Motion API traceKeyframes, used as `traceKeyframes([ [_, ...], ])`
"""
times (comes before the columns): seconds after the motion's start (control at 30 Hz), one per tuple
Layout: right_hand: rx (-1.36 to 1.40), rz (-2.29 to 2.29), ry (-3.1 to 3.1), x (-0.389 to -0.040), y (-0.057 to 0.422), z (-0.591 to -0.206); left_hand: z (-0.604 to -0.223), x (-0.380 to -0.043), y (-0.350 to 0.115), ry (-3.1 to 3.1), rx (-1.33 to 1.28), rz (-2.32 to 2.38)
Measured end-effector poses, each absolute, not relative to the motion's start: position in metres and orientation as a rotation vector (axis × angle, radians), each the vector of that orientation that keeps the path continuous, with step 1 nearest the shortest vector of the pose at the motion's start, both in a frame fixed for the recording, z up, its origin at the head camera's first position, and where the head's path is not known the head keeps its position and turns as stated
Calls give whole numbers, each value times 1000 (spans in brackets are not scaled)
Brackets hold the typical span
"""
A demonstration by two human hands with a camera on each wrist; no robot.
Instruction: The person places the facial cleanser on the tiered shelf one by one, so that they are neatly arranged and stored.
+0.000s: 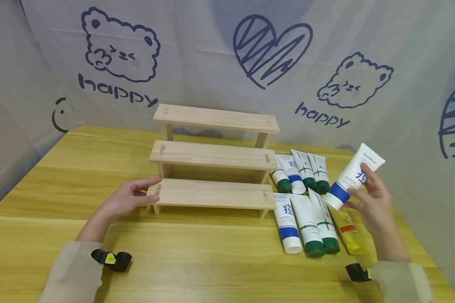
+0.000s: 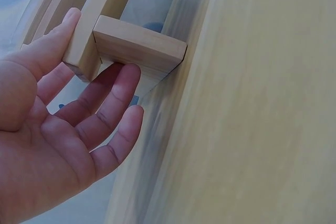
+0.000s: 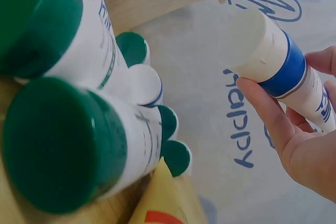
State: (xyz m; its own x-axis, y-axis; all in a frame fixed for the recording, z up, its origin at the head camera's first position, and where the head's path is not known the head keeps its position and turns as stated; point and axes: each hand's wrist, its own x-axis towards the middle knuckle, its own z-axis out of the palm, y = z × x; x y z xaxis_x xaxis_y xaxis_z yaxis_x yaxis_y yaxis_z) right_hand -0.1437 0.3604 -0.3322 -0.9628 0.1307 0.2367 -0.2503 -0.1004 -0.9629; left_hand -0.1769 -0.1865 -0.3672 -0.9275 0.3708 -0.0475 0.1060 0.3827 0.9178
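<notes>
A three-tier wooden display stand (image 1: pixel 212 193) stands on the table. At the left end of its lowest step, my left hand (image 1: pixel 125 200) holds the board, thumb on top and the other fingers below; the left wrist view shows them beside the leg (image 2: pixel 139 40). My right hand (image 1: pixel 377 208) grips a white squeeze tube (image 1: pixel 350 176) with a blue band, raised and tilted above the other tubes, its cap pointing down and left. Thumb and fingers lie around its body in the right wrist view, where the white cap (image 3: pixel 247 40) faces the camera.
Right of the stand, two rows of tubes lie on the table (image 1: pixel 197 261): white ones with green caps (image 1: pixel 314 249), a blue-banded one (image 1: pixel 287 219) and a yellow tube (image 1: pixel 349 235) at the front right. A printed cloth (image 1: pixel 197 54) hangs behind the table.
</notes>
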Motion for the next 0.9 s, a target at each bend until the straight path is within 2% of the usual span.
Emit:
traceKeyframes([
  [0.27,167,2116,-1955,-158,348,-334,-367,-177,-187,2392,432,1568],
  [0.53,165,2180,-1902,-156,307,-311,-367,-175,-187,2383,415,1572],
  [0.9,237,2223,-1842,-173,274,-305,-367,-177,-188,2367,418,1583],
])
